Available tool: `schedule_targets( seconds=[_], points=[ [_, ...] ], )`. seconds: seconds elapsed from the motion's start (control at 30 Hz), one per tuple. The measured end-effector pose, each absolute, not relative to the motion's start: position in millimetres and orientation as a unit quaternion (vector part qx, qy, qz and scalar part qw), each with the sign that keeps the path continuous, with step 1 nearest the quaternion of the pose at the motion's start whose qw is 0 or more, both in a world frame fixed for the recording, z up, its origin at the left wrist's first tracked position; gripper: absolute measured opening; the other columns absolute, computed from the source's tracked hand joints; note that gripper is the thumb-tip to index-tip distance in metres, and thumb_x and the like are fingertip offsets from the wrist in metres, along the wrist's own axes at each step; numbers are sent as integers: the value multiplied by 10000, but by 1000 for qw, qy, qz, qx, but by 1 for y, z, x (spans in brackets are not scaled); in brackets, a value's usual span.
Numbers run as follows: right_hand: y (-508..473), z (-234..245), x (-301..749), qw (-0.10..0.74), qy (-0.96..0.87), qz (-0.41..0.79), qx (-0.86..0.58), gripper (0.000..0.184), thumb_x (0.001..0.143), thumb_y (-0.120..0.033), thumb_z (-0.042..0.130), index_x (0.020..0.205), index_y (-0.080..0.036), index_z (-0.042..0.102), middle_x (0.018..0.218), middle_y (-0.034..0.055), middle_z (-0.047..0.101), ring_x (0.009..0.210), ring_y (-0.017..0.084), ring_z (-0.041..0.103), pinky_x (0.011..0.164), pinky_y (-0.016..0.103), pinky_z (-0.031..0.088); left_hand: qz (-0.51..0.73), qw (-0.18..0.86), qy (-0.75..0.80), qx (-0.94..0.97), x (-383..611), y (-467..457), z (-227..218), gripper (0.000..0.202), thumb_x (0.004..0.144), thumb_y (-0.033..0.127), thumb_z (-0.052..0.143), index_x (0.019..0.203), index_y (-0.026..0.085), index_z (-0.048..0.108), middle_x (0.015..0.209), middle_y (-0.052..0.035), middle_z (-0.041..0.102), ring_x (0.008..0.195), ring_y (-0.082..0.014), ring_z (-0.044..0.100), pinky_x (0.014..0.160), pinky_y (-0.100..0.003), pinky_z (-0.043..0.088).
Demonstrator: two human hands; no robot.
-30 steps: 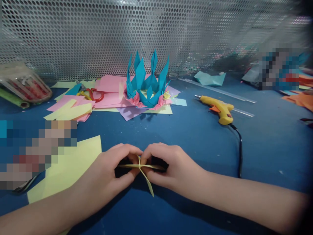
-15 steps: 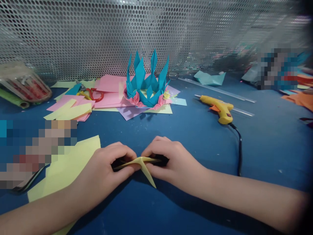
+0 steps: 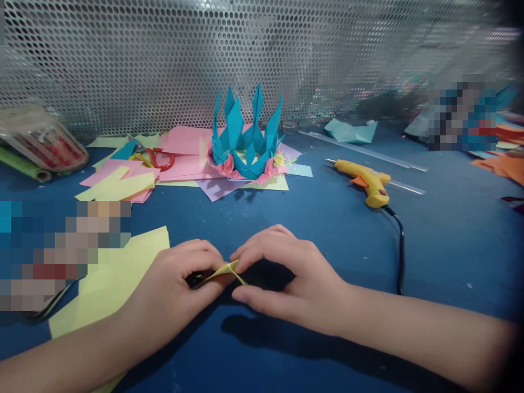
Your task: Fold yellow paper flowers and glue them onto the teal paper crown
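My left hand (image 3: 176,289) and my right hand (image 3: 286,273) meet low over the blue table (image 3: 286,218), both pinching a small folded piece of yellow paper (image 3: 227,271). The left fingers hold its left end. The right thumb and forefinger press its right end, which is mostly hidden under them. A sheet of yellow paper (image 3: 118,278) lies under my left wrist. Further back stands a blue paper crown-like flower with a pink base (image 3: 245,139).
Loose pink, yellow and purple sheets (image 3: 180,158) and red-handled scissors (image 3: 159,158) lie around the flower. A yellow glue gun (image 3: 366,183) with a black cord (image 3: 401,251) and clear glue sticks (image 3: 368,153) lie to the right. A perforated metal screen (image 3: 164,54) closes the back.
The yellow piece's lower point has been folded in and no longer sticks out. My right hand has shifted over the piece, covering its right end.
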State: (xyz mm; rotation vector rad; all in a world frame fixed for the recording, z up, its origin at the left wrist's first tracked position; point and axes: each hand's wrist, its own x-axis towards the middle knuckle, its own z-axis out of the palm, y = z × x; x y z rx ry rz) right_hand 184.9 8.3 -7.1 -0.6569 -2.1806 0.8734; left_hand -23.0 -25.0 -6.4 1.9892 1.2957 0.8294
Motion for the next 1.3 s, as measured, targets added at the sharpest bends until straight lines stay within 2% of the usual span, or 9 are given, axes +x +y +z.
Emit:
schedule_targets(
  seconds=[0.17,0.37,0.5,0.63,0.83,0.97,1.07,1.23,1.3],
  points=[
    [9,-11,185,334,-848,309,-271,87,879,-139,673,887,-217,633,873,-7,773,806,140,714,846,308,458,305,298,493,758,-24,-25,-7,194,862,159,616,690,224,680,739,46,677,675,-104,612,627,-192,435],
    [7,-10,186,369,-806,327,-328,75,879,-161,664,887,-234,646,818,-21,751,733,121,680,704,225,508,275,305,509,756,-27,-24,-6,181,922,256,583,765,230,670,783,32,664,714,-137,601,652,-226,444],
    [8,-9,185,369,-741,422,-370,143,876,-188,660,997,-228,593,758,-35,724,660,104,671,609,194,500,248,273,525,767,-25,-21,-3,362,989,348,450,668,215,551,687,21,579,680,-161,564,623,-255,441],
    [10,-10,183,358,-718,466,-373,293,904,-198,591,1196,-210,567,750,-29,700,585,89,600,514,189,442,244,270,549,752,-25,-20,2,402,974,400,444,614,224,484,581,40,524,538,-145,499,499,-248,373],
    [11,-12,183,340,-742,449,-364,397,925,-201,538,1317,-194,599,768,-14,706,544,76,520,479,190,395,268,375,543,702,-25,-18,3,249,930,377,545,761,239,663,642,33,672,593,-157,621,565,-236,465],
    [11,-11,182,333,-745,445,-370,401,922,-208,523,1303,-167,640,786,-4,727,535,76,515,479,190,415,287,404,553,670,-25,-18,1,193,894,367,607,765,251,692,637,53,676,604,-140,618,578,-210,468],
    [12,-8,182,334,-743,448,-367,388,915,-219,552,1284,-168,660,817,0,749,598,93,594,551,196,483,288,392,568,664,-26,-19,1,213,866,414,646,749,249,715,663,48,687,621,-139,602,558,-204,446],
    [14,-6,184,302,-753,464,-355,141,872,-219,672,968,-198,774,804,-8,768,715,131,686,678,207,527,315,354,583,659,-26,-20,0,78,792,326,714,743,269,734,649,72,672,595,-121,578,531,-185,428],
    [14,-6,184,295,-752,475,-350,154,889,-171,636,933,-209,778,759,-18,757,692,122,690,677,200,526,328,363,582,649,-26,-20,0,60,777,308,727,729,273,737,631,78,665,575,-112,575,515,-177,423]
  ],
)
